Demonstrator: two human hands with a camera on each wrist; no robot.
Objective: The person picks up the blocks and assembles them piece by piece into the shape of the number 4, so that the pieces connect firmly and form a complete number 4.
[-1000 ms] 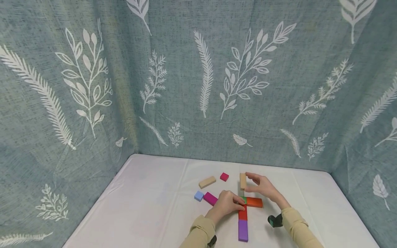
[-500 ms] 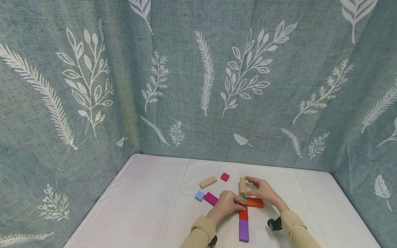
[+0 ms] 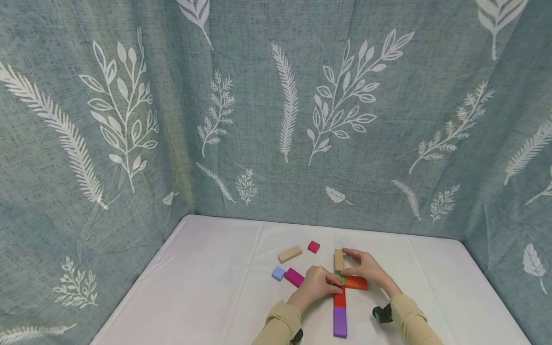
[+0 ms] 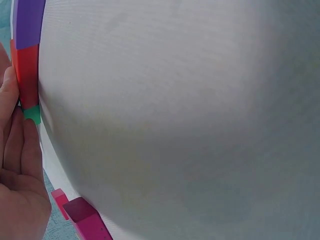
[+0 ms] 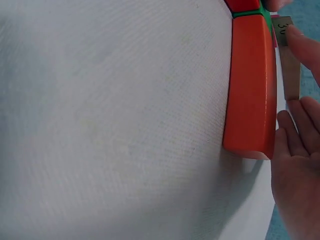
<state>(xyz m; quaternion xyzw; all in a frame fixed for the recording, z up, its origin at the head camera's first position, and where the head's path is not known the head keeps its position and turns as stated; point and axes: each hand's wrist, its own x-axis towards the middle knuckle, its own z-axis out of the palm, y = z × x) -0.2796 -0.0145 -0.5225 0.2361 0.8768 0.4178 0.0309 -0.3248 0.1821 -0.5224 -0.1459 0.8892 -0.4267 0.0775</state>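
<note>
My right hand (image 3: pixel 368 269) pinches a plain wooden block (image 3: pixel 338 261) lengthwise, thumb at its near end and fingers at its far end. In the right wrist view this block (image 5: pixel 290 70) carries dark handwritten marks. Its near end is right at a small green block (image 3: pixel 341 278). My left hand (image 3: pixel 317 286) holds the green block at the junction, thumb beside the red block (image 3: pixel 339 300); fingers partly hide the green one. A purple block (image 3: pixel 339 323) continues the row toward me, and an orange block (image 3: pixel 356 282) extends right from the green one.
Left of the row lie a magenta block (image 3: pixel 294 277), partly behind the left hand, and a light blue cube (image 3: pixel 278 273). Farther back are another plain wooden block (image 3: pixel 290 254) and a small crimson block (image 3: pixel 314 247). A leaf-patterned curtain (image 3: pixel 258 120) surrounds the white table (image 3: pixel 207 278).
My right hand has brought the plain wooden block toward me and down, up against the green block. The left hand has stayed in place.
</note>
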